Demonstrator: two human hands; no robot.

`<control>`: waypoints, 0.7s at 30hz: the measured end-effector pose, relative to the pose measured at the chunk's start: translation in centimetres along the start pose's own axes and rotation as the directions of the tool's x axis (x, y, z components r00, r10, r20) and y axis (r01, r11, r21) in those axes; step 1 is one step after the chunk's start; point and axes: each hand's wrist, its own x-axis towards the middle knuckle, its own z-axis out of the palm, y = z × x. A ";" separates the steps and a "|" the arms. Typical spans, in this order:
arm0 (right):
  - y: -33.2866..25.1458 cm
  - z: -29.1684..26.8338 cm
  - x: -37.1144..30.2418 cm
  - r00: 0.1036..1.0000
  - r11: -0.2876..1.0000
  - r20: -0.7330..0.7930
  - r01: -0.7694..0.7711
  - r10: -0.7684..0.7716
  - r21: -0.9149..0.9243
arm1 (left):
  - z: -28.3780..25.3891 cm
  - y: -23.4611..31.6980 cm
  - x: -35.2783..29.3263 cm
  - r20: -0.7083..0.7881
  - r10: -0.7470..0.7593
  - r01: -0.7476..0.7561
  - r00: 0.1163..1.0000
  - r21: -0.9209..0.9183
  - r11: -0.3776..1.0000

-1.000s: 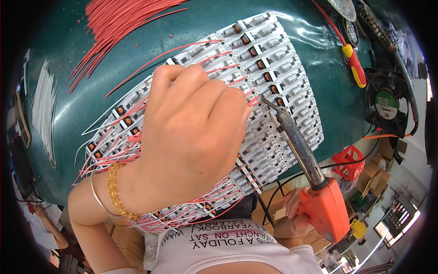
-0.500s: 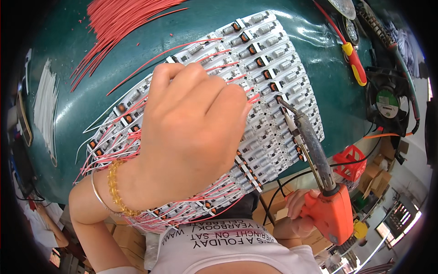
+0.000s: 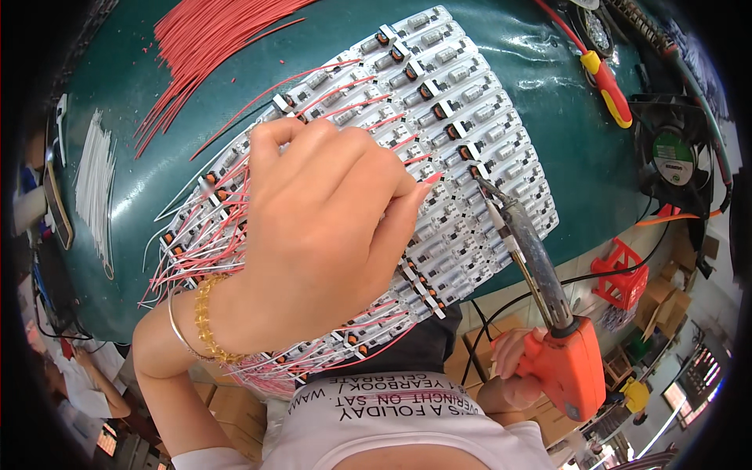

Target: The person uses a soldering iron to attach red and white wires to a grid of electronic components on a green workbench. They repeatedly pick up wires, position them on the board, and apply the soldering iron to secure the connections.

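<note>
A panel of white circuit boards lies on the green table, set in rows with silvery cylinders and small black-and-orange parts. Above its middle, my left hand pinches a thin red wire between thumb and finger, its end on a board. Other red wires run from the boards and pass beneath this hand, which hides part of the panel. Lower right, my right hand grips the orange handle of a soldering gun. The gun's dark tip touches or hovers just over the panel, right of the pinched wire; contact is hard to tell.
Loose red wires are heaped at the far left, with a bundle of white wires nearer. A red-yellow screwdriver and a black fan stand at the right. Below the table edge is a red stool.
The panel appears slightly further left and higher at its far end. My left hand keeps its pinch with the fingertips slightly shifted. The soldering gun stays nearly in place.
</note>
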 end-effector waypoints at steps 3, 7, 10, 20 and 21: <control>-0.2 -0.6 -0.1 0.996 0.996 0.035 -0.078 0.077 0.031 | 0.9 -0.3 -0.1 -0.042 0.027 -0.026 0.999 0.032 0.999; -1.8 -0.8 -0.2 0.944 0.943 -0.018 -0.331 0.330 -0.024 | 1.0 -0.3 -0.2 -0.054 0.039 -0.037 0.998 0.046 0.998; -2.1 0.1 0.1 0.934 0.921 -0.139 -0.351 0.330 -0.169 | 1.1 -0.2 -0.1 -0.048 0.037 -0.035 0.998 0.024 0.999; -0.8 -0.1 -0.9 0.976 0.941 -0.188 -0.160 0.107 -0.299 | 1.1 -0.4 -0.1 -0.037 0.051 -0.050 0.998 0.027 0.998; -0.7 0.3 -0.9 0.972 0.916 -0.229 -0.139 0.054 -0.376 | 1.2 -0.4 -0.1 -0.040 0.052 -0.051 0.998 0.026 0.998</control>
